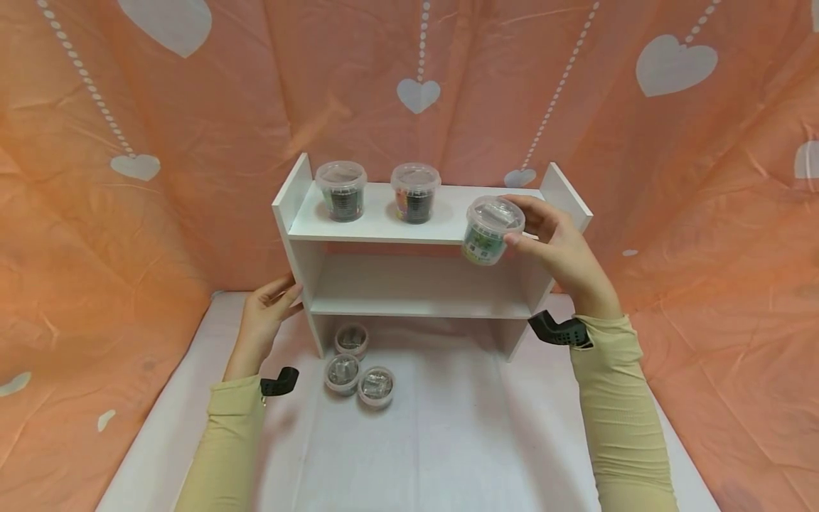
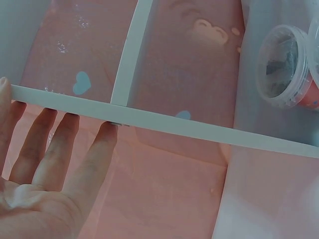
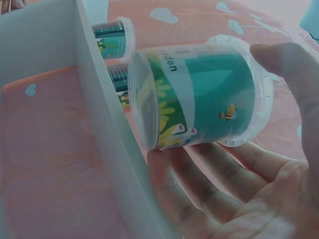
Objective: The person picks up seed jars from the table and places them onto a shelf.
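My right hand (image 1: 563, 249) holds a lidded clear plastic tub (image 1: 489, 238) by its rim, between thumb and fingers. It is slightly tilted, in front of the right part of the top shelf. In the right wrist view the tub (image 3: 209, 99) shows a green label with flowers and a bee. My left hand (image 1: 269, 313) touches the left side panel of a white shelf unit (image 1: 422, 277) with extended fingers (image 2: 60, 149). Two similar tubs, one at the left (image 1: 342, 192) and one near the middle (image 1: 416, 193), stand upright on the top shelf.
Three more lidded tubs (image 1: 376, 387) are clustered on the white tabletop (image 1: 461, 441), by the unit's lower left. The side panels rise above the top shelf at both ends. An orange curtain with white hearts (image 1: 419, 96) hangs behind and around.
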`<state>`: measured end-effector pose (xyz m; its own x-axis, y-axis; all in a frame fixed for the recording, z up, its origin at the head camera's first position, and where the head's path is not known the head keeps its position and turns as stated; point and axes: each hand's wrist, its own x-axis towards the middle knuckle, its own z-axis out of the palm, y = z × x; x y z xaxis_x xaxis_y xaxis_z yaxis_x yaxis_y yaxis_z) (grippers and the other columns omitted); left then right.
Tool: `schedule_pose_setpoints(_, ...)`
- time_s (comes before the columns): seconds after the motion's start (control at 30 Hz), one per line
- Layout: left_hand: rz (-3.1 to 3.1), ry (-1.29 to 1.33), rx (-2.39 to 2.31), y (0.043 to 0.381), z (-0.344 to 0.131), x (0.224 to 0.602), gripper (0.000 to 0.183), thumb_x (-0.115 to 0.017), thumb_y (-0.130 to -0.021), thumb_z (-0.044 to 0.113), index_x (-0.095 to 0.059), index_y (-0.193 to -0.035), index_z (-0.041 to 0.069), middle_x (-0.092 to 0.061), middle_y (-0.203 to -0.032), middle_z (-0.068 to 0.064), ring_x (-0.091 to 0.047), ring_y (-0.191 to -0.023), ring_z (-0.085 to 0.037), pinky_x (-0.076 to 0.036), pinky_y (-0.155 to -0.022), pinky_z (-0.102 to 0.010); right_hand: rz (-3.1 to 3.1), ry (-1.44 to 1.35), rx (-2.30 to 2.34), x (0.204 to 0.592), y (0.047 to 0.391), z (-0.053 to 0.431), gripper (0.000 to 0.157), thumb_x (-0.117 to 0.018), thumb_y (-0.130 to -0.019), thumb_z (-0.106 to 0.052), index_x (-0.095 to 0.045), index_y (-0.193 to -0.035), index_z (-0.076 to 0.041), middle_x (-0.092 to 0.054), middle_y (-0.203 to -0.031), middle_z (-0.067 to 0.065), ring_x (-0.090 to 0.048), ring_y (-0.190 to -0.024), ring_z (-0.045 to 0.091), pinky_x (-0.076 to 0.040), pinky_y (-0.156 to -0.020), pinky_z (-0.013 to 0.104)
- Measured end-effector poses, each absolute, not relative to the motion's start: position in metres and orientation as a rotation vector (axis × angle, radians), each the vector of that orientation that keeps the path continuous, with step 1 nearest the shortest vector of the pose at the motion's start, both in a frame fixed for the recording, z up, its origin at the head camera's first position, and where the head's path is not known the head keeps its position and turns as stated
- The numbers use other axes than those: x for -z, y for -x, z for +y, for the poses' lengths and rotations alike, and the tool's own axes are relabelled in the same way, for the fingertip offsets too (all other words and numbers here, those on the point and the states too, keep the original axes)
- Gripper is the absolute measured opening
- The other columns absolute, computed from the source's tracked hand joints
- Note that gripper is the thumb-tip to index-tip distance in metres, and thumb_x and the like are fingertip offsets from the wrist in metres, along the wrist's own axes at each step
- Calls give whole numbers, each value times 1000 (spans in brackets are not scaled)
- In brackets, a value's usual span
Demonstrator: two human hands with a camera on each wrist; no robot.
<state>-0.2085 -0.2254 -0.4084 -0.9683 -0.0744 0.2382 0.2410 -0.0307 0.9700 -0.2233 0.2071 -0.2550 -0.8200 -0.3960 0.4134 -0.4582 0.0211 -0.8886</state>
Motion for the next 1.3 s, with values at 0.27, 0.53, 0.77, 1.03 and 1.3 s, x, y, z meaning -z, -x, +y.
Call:
schedule_pose_setpoints(0.27,-2055,151,2082,208,-225,408,52,-62,-94,18,-45,-137,-7,-50,-137,-17,-59,-106,-7,-47,-92,-45,-2187,-892,-2021,251,227,207,49,-65,-89,-1,-50,-136,-4,-58,-121,9,-57,-104,21,-51,-84,24)
schedule_pose_setpoints(0.53,-2049,149,2085,208,-225,408,52,-62,-94,17,-46,-137,-7,-52,-135,-13,-59,-105,-6,-49,-91,-43,-2182,-836,-2092,245,233,205,50,-63,-91,-3,-46,-138,-2,-55,-124,12,-58,-106,20,-54,-85,27)
schedule_pose_setpoints(0.77,-2031,149,2099,208,-225,408,52,-63,-94,17,-46,-136,-8,-55,-132,-8,-59,-104,-6,-52,-88,-35,-2174,-743,-2091,244,242,202,51,-65,-90,-4,-46,-138,-1,-54,-128,13,-55,-113,21,-54,-84,26)
schedule_pose_setpoints(1.03,-2034,145,2093,208,-225,408,53,-63,-94,17,-46,-136,-9,-56,-130,-7,-59,-103,-6,-51,-89,-39,-2236,-633,-1999,245,252,197,54,-68,-90,-9,-46,-138,-3,-54,-131,13,-54,-115,20,-51,-86,21)
schedule_pose_setpoints(1.3,-2067,124,2069,210,-225,409,53,-61,-95,19,-45,-137,-9,-46,-139,-22,-58,-107,-9,-50,-91,-42,-2281,-581,-1955,243,258,194,56,-71,-88,-12,-47,-138,-5,-53,-131,15,-55,-115,21,-52,-86,22)
